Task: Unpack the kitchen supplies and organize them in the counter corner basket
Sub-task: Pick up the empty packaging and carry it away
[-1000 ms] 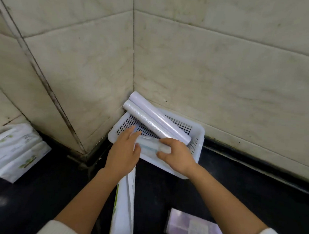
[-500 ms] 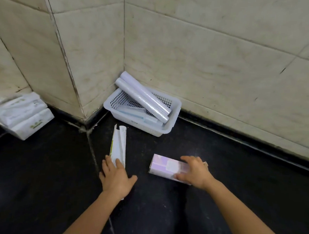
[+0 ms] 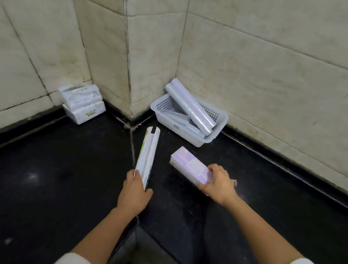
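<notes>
Left hand (image 3: 133, 192) gripping long white box (image 3: 147, 154), right hand (image 3: 220, 183) gripping purple box (image 3: 189, 166), tissue packs (image 3: 82, 102) far left

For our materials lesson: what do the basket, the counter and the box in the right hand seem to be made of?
Basket: white moulded plastic, judging by its perforated grid walls.
Counter: dark polished stone, probably; it is speckled and glossy with reflections.
Box: likely glossy printed cardboard, with sharp folded edges.
</notes>
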